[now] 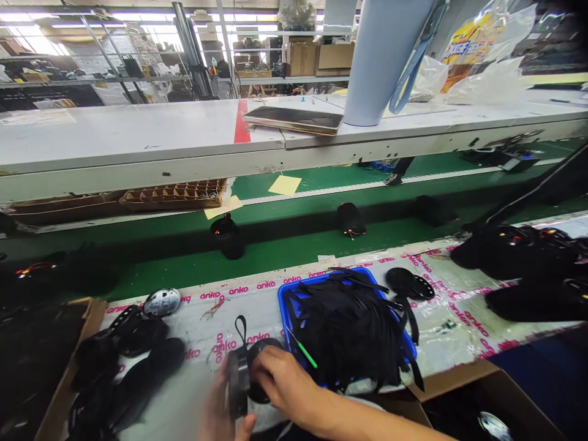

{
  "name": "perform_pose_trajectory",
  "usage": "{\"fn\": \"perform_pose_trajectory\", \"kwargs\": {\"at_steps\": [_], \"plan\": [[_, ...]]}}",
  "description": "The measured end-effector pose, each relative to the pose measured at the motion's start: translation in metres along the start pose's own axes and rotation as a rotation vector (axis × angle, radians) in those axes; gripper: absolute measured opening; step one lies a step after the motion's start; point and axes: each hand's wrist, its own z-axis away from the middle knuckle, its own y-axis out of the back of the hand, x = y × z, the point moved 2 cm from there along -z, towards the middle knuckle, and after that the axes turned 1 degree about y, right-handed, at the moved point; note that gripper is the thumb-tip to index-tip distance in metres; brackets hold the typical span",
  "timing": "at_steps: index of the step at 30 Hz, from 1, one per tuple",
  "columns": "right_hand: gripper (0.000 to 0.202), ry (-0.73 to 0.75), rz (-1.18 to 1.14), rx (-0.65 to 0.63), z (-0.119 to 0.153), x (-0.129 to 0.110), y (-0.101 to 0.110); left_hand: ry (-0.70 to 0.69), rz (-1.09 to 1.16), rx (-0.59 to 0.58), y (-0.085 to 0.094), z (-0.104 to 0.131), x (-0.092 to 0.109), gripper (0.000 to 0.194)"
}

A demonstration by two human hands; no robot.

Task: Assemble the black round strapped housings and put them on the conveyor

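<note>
My left hand (pixel 217 401), smeared by motion, holds a round black cap-like part (pixel 237 383) on its edge, thumb at the bottom. A small black strap loop (pixel 241 327) sticks up from that part. My right hand (pixel 287 383) is close beside it on the right, its fingers curled together. Under and behind those fingers is another round black part (pixel 260 392); whether they grip it is hidden. Just right of my hands, a blue tray (pixel 282 300) is heaped with black straps (pixel 349 324), and a green-handled tool (pixel 307 355) lies on the straps.
Black round parts (pixel 138 331) lie at left beside a cardboard box (pixel 87 324). Two black discs (pixel 408 283) sit right of the tray. Black cylinders (pixel 351 219) stand on the green conveyor (pixel 294 245). A shelf (pixel 138 131) above bears a phone (pixel 294 117) and a blue tumbler (pixel 381 61).
</note>
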Motion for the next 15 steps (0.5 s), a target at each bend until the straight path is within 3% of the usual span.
{"fn": "perform_pose_trajectory", "kwargs": {"at_steps": [3, 6, 8, 10, 13, 15], "plan": [[0.034, 0.055, 0.028, -0.035, 0.002, 0.0, 0.003, -0.113, 0.02, -0.143, -0.012, -0.002, 0.017, 0.06], [0.031, 0.16, 0.069, 0.017, 0.009, -0.006, 0.017, -0.162, -0.11, -0.204, -0.012, -0.002, 0.02, 0.068], [0.039, 0.176, 0.081, 0.083, 0.016, -0.009, 0.03, -0.189, -0.235, -0.242, -0.008, -0.003, 0.019, 0.074], [0.053, 0.102, 0.094, 0.101, 0.024, -0.009, 0.039, -0.2, -0.359, -0.288, -0.004, -0.005, 0.017, 0.075], [0.07, -0.018, 0.153, -0.009, 0.033, -0.004, 0.039, -0.138, -0.392, -0.321, -0.001, -0.009, 0.014, 0.072], [0.071, -0.027, 0.183, -0.111, 0.036, -0.001, 0.032, -0.067, -0.316, -0.304, 0.001, -0.012, 0.011, 0.078]]}}
